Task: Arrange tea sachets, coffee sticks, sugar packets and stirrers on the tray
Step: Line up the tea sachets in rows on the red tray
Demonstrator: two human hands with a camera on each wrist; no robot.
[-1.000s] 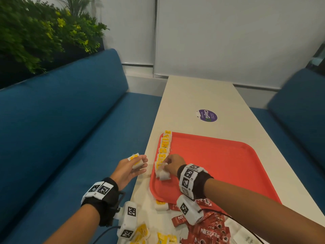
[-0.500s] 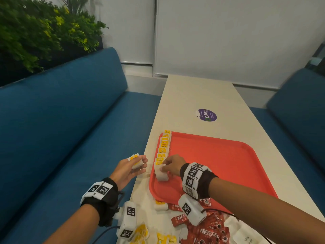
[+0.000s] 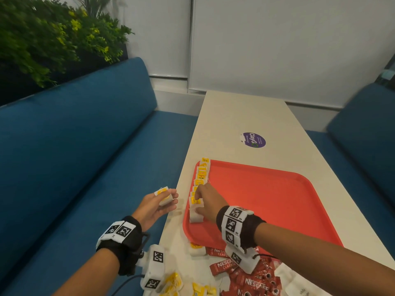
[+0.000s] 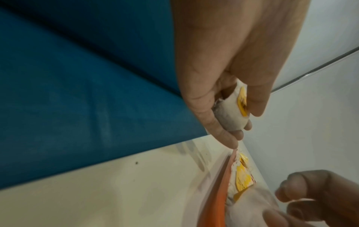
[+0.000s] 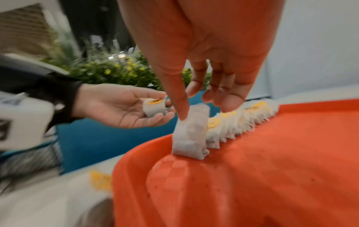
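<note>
A red tray (image 3: 267, 199) lies on the pale table. A row of white tea sachets with yellow tags (image 3: 201, 174) stands along its left rim. My right hand (image 3: 198, 201) pinches the top of one tea sachet (image 3: 195, 216) at the near end of that row. In the right wrist view the thumb and fingers of that right hand (image 5: 204, 110) hold the sachet (image 5: 191, 135) upright against the row (image 5: 233, 126). My left hand (image 3: 168, 198) hovers palm up just left of the table edge and holds another tea sachet (image 3: 163, 194), gripped between thumb and fingers (image 4: 231, 110).
Red Nescafe coffee sticks (image 3: 256, 283), loose tea sachets (image 3: 198, 289) and white packets (image 3: 299, 289) lie on the table's near end. A purple sticker (image 3: 253, 139) marks the table beyond the tray. Blue benches (image 3: 85, 167) flank the table, with a plant behind the left one.
My right hand has nudged its sachet a little closer to the row's near end. The left hand has stayed in place with its sachet.
</note>
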